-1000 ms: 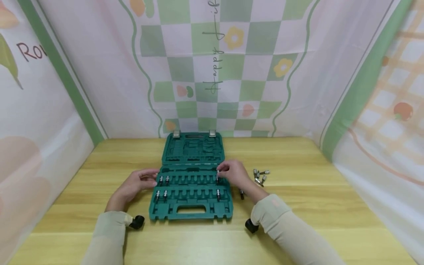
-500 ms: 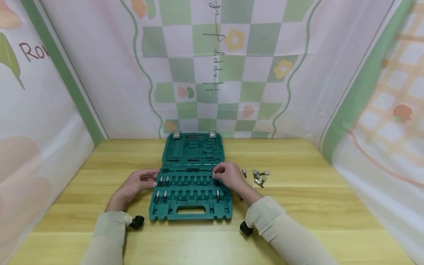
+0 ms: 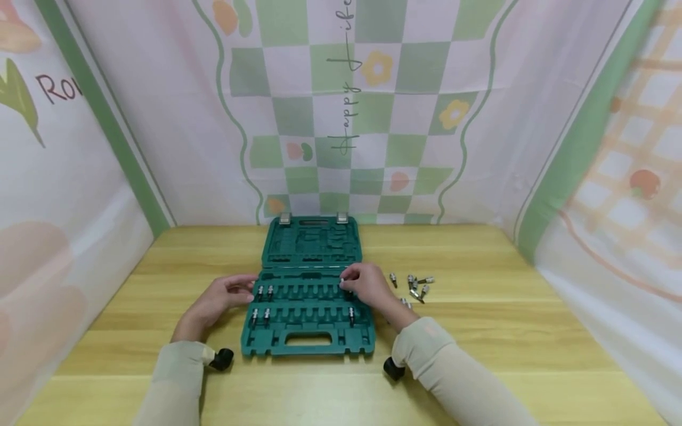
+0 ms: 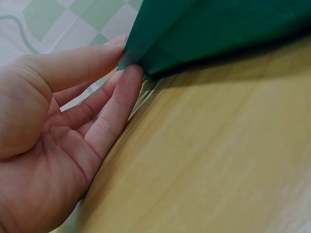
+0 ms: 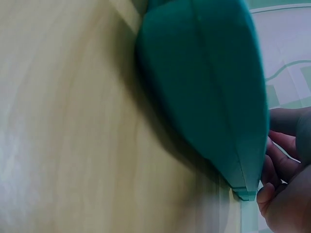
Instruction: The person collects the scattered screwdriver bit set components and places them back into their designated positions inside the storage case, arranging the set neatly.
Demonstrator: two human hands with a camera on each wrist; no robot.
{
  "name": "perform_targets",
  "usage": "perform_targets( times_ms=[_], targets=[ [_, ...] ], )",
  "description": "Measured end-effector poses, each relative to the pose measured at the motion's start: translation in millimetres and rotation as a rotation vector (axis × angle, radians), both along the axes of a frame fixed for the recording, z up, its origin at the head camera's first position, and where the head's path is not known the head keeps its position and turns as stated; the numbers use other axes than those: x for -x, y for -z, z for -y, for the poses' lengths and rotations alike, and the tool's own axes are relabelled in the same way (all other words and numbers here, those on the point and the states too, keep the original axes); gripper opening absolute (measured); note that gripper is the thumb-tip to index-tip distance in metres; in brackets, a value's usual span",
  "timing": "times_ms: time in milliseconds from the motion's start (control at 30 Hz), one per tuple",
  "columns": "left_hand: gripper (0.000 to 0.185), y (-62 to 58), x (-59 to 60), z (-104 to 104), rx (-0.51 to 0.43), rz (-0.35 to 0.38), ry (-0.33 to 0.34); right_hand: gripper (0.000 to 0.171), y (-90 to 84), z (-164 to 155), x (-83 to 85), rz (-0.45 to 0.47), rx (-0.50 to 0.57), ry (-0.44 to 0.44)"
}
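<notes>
A green plastic socket-bit case [image 3: 309, 350] lies open on the wooden table. Against its left side rest the fairly straight fingers of my left hand [image 3: 215, 300]; the left wrist view shows thumb and fingertips touching the case edge [image 4: 194, 36]. Over the right end of the upper row, my right hand [image 3: 370, 287] pinches a small silver bit socket [image 3: 342, 282], mostly hidden by the fingers. Bit sockets stand in the left slots of the upper row [image 3: 270, 291] and lower row [image 3: 267, 316], with another bit socket [image 3: 351, 316] at lower right.
Several loose bit sockets [image 3: 414, 285] lie on the table right of the case, some partly behind the right wrist. The raised lid [image 3: 311, 239] stands at the back, near a checkered cloth backdrop [image 3: 367, 148]. A black wrist camera [image 3: 394, 368] hangs by the right cuff.
My right hand has shifted slightly left along the upper row, from its rightmost slot, uncovering a loose bit socket on the table. The left hand stays against the case.
</notes>
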State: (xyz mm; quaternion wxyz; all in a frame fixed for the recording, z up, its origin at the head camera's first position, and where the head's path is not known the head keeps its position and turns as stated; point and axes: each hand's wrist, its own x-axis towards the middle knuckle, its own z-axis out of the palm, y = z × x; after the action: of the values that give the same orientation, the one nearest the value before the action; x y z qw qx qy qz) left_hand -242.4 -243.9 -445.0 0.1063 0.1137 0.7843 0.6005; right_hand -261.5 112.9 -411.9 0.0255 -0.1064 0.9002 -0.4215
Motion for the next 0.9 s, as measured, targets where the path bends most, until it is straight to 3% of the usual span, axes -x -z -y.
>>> perform_targets(
  times_ms=[900],
  targets=[
    [0.048, -1.6, -0.1, -1.1, 0.019, 0.016, -0.026, 0.005, -3.9, 3.9, 3.5, -0.011, -0.091, -0.047]
  ],
)
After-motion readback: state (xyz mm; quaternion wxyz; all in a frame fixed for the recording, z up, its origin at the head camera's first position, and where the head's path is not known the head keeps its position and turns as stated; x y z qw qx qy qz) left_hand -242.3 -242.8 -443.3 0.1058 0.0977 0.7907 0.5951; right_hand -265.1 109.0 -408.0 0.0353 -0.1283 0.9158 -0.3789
